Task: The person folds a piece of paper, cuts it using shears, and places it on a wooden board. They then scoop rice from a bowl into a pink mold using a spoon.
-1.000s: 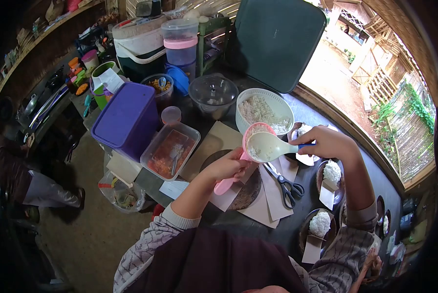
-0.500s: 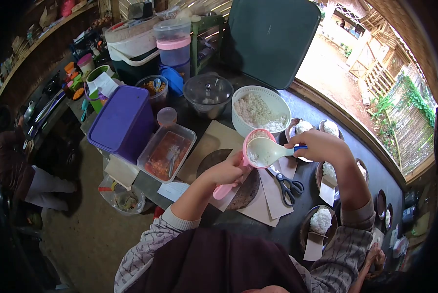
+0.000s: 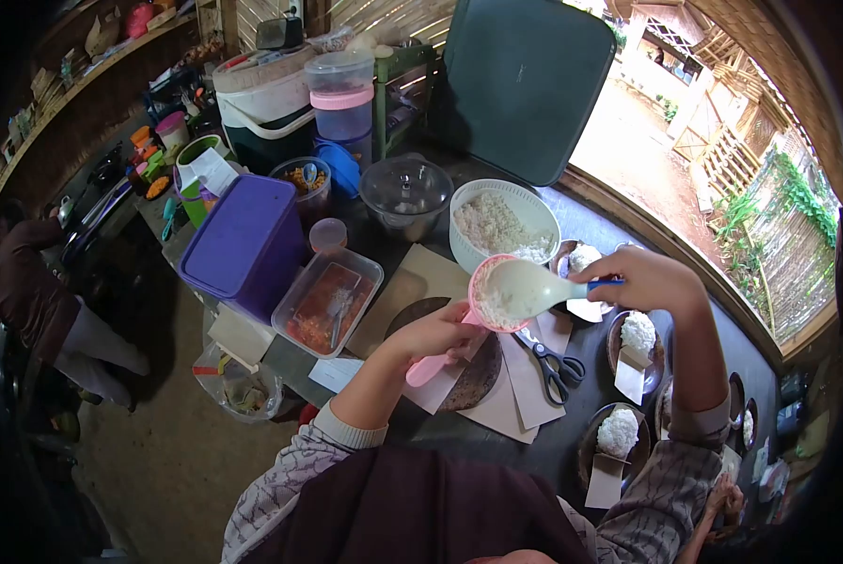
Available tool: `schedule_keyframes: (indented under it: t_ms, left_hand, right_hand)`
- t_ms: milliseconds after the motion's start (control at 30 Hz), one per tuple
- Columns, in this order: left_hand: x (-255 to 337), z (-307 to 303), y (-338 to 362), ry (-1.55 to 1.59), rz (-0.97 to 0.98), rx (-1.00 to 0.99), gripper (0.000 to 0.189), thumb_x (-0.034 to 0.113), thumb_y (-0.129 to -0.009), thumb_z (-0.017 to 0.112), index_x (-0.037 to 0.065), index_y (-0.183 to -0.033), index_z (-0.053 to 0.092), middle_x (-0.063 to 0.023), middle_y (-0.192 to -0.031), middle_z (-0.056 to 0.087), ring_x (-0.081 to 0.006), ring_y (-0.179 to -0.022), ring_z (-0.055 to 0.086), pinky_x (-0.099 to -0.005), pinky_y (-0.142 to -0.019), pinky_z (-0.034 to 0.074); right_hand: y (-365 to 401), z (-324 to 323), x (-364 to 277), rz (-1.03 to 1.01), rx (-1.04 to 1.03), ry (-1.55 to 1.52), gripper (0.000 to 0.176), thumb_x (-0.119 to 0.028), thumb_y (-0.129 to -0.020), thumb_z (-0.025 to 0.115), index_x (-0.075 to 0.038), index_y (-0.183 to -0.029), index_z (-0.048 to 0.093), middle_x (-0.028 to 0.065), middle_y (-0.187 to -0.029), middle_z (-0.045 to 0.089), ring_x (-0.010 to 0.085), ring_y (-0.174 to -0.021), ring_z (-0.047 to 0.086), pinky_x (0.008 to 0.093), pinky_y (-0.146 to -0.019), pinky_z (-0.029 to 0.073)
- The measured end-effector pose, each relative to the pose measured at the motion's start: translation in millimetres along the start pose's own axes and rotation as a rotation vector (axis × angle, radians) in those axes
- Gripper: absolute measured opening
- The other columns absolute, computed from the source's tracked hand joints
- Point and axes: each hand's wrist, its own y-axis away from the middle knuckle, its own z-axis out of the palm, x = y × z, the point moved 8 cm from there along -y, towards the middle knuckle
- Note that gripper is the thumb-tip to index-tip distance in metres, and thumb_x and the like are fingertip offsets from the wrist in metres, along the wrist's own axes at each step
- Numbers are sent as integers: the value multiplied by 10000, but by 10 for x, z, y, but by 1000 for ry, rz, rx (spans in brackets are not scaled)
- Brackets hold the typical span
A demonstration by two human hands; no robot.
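Note:
My left hand (image 3: 443, 331) is closed round the handle of a pink ladle (image 3: 425, 370), whose round bowl has white rice (image 3: 489, 289) in it. In my right hand (image 3: 649, 279) is a pale rice paddle (image 3: 531, 288) with a blue handle end; its blade lies over the ladle's bowl. Just behind them stands a white basket (image 3: 458, 226) of cooked rice. Below the ladle are brown paper sheets (image 3: 496, 410), a round dark board (image 3: 473, 381) and black-handled scissors (image 3: 555, 368).
Plates with rice mounds (image 3: 618, 430) line the right side. On the left are a purple box (image 3: 238, 230), a clear tub of red sauce (image 3: 325, 305) and a lidded glass bowl (image 3: 404, 193). Another person (image 3: 40, 291) stands far left; another person's hands (image 3: 722, 498) show at lower right.
The paddle's blade has turned and tilted over the ladle's bowl, and my right hand has shifted slightly right. The view has moved a little. The person at far left has changed posture.

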Motion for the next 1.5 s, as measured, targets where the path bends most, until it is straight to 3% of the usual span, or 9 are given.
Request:
schedule_keyframes:
  t_ms: [100,133,200,367,967,1200,1267,1367,1500]
  left_hand:
    - [10,-61,18,25,-14,99,436,16,-857,453,105,-1273,353,-12,-822,513,-46,-465,370,-183,-393,303]
    - [34,-29,42,27,-14,97,436,16,-857,453,105,-1273,353,-12,-822,513,-46,-465,370,-183,-393,303]
    - [126,40,95,39,22,86,351,34,-843,448,62,-1191,409,3,-631,444,-47,-443,368,-193,-408,300]
    - [99,108,96,-52,12,2,377,42,-853,434,86,-1222,369,9,-636,435,-41,-435,369,-185,-390,299]
    - [109,215,118,-70,5,-96,480,16,-860,399,116,-1314,279,10,-624,419,-65,-438,372,-214,-405,318]
    - [164,200,132,-45,54,-89,479,2,-839,415,106,-1295,312,2,-632,426,-57,-439,366,-197,-393,295]
    - [180,186,166,0,29,-103,467,-6,-827,420,98,-1274,334,-2,-636,431,-54,-439,365,-194,-391,292]
    - [197,139,205,80,28,-114,437,-16,-805,432,80,-1229,380,-8,-642,441,-50,-439,367,-192,-386,287]
    - [216,101,211,88,39,-45,371,-3,-808,444,56,-1174,423,-11,-637,448,-46,-439,371,-194,-381,280]
  right_hand:
    - [20,-83,46,31,43,-99,307,-109,-757,627,-83,-1062,633,134,-750,636,151,-598,578,298,-559,440]
    - [18,-98,37,17,52,-6,301,-105,-749,631,-87,-1050,639,145,-754,632,173,-608,588,310,-568,440]
    - [14,-112,2,3,62,89,296,-101,-742,635,-91,-1038,644,157,-757,627,195,-618,597,322,-577,440]
    - [-8,-86,-245,102,19,298,291,-132,-718,648,-176,-1006,668,130,-819,641,274,-684,601,352,-619,451]
    - [55,87,-280,132,78,485,275,-173,-760,574,-251,-1006,670,107,-772,639,270,-697,614,375,-631,470]
    - [149,74,-238,110,95,416,293,-175,-755,583,-233,-1033,657,121,-773,634,283,-712,608,379,-655,469]
    - [213,4,-278,-12,169,300,289,-169,-747,592,-202,-1026,658,134,-775,632,290,-707,601,379,-659,463]
    - [329,-155,-253,31,245,247,285,-162,-742,603,-177,-1021,657,143,-770,631,293,-710,598,378,-656,457]
    - [334,-182,-210,49,240,172,296,-117,-742,604,-106,-1036,636,130,-892,642,297,-779,613,346,-697,466]
